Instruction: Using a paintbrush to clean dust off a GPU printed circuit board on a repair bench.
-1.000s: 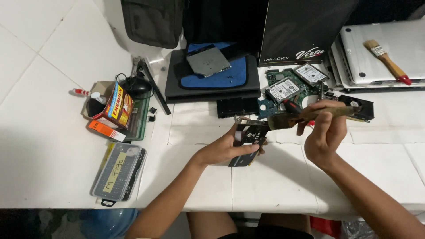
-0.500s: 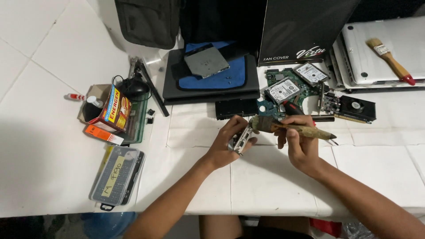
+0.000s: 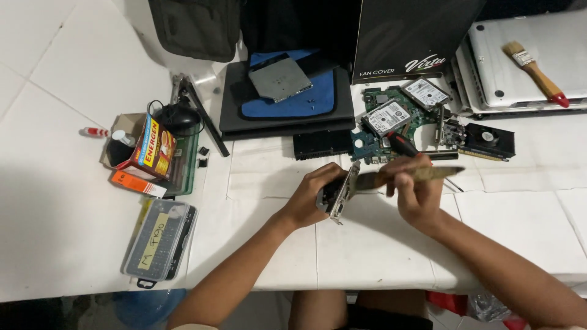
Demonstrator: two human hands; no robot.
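Now the left hand [image 3: 312, 198] is grasping a small circuit card [image 3: 341, 192] upright above the tabletop [image 3: 379, 244], while the right hand [image 3: 416, 189] fingers are clenching a brush [image 3: 422, 176] touching it.

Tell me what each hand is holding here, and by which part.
The left hand grips a small metal-bracketed computer card by its rear body. The right hand holds a blurred brush around the middle of its handle.
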